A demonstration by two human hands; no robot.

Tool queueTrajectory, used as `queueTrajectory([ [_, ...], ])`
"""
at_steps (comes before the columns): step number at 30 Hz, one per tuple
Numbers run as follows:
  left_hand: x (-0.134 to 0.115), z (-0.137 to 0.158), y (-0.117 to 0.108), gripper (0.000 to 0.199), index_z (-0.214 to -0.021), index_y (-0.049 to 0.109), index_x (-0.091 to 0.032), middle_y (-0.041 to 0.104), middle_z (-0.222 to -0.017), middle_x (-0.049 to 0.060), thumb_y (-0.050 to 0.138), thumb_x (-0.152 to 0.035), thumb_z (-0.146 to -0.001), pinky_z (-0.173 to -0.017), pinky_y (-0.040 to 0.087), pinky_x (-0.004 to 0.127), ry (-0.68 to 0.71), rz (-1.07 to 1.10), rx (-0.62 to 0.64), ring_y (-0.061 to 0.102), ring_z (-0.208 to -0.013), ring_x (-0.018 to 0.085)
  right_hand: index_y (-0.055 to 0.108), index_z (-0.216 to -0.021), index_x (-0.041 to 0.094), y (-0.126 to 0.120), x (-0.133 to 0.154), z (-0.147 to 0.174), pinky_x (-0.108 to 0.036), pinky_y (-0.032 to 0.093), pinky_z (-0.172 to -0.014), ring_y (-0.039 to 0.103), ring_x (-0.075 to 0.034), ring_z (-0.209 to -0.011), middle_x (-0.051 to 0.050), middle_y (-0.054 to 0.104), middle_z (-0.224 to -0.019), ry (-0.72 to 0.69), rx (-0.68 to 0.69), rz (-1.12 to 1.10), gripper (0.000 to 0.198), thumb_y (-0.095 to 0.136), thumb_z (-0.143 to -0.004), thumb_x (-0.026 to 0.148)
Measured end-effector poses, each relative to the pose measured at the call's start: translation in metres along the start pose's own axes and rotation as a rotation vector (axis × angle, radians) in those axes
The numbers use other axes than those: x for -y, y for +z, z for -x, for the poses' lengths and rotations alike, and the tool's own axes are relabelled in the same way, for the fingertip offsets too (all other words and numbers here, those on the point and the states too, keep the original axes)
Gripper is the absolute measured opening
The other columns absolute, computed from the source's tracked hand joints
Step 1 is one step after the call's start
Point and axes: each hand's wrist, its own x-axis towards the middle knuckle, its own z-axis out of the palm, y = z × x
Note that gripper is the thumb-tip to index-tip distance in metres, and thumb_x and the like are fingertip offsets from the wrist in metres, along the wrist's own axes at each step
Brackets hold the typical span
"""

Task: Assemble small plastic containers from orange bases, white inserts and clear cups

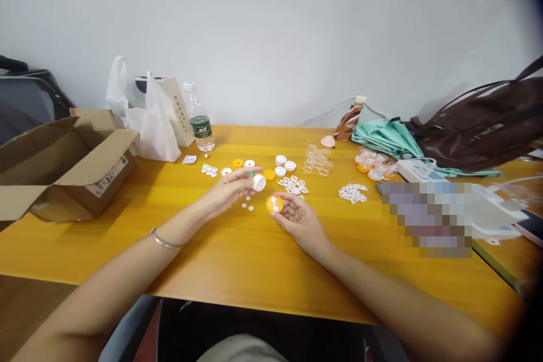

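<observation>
My left hand (pixel 231 188) is closed on a white round cap-like piece (pixel 259 182), tilted toward the right. Close beside it, my right hand (pixel 299 218) grips an orange round cap (pixel 274 204) by its edge, with small white pieces lying inside. Several small white discs (pixel 248 205) lie on the table just under my left hand. Behind the hands are more orange caps (pixel 269 175) and white round caps (pixel 280 161). A heap of flat white openwork pieces (pixel 292 184) sits beyond my right hand.
Clear plastic cups (pixel 318 159) stand at the back, with filled cups (pixel 373 164) and another white heap (pixel 353 193) to the right. An open carton (pixel 106 153) and a water bottle (pixel 200 121) are at left. A brown bag (pixel 479 119) and teal cloth (pixel 386 136) occupy the right.
</observation>
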Motion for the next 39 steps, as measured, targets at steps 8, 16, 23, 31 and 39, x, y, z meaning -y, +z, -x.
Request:
queueTrajectory([
  [8,0.008,0.018,0.011,0.026,-0.103,0.062,-0.018,0.061,-0.096,0.005,0.059,-0.031,-0.080,-0.077,0.043,0.026,-0.057,0.009,0.076,0.055,-0.084,0.012,0.055,-0.093,0.021,0.001,0.000,-0.002,-0.027,0.047,-0.073,0.056,-0.011,-0.071,0.000,0.060,-0.077,-0.018,-0.006,0.033,0.034,0.072,-0.064,0.026],
  [16,0.011,0.019,0.014,0.029,-0.102,0.062,-0.015,0.064,-0.098,0.005,0.057,-0.035,-0.081,-0.079,0.043,0.027,0.049,-0.319,0.041,0.056,-0.084,0.013,0.053,-0.091,0.020,0.000,-0.007,-0.002,-0.026,0.048,-0.068,0.057,-0.010,-0.068,0.001,0.059,-0.076,-0.054,-0.014,0.073,0.034,0.073,-0.063,0.026],
  [23,0.017,0.023,0.025,0.034,-0.109,0.060,-0.016,0.065,-0.100,0.008,0.058,-0.034,-0.081,-0.074,0.047,0.027,0.163,-0.519,-0.009,0.060,-0.083,0.015,0.054,-0.091,0.020,-0.001,-0.012,-0.004,-0.026,0.048,-0.066,0.056,-0.010,-0.065,0.001,0.060,-0.076,-0.049,0.028,0.158,0.033,0.072,-0.064,0.028],
  [31,0.013,0.029,0.026,0.034,-0.112,0.061,-0.020,0.058,-0.097,0.006,0.060,-0.031,-0.080,-0.077,0.049,0.027,0.312,-0.717,0.068,0.057,-0.082,0.013,0.053,-0.087,0.020,-0.001,-0.013,-0.005,-0.025,0.047,-0.064,0.057,-0.010,-0.064,0.002,0.060,-0.073,-0.008,0.062,0.120,0.031,0.071,-0.063,0.025],
  [39,0.012,0.031,0.020,0.035,-0.118,0.056,-0.023,0.055,-0.100,0.005,0.056,-0.026,-0.083,-0.080,0.049,0.028,0.302,-0.802,0.128,0.057,-0.083,0.012,0.054,-0.092,0.020,0.000,-0.011,-0.004,-0.027,0.048,-0.069,0.059,-0.010,-0.067,0.001,0.062,-0.076,0.049,0.070,0.054,0.038,0.075,-0.060,0.026],
])
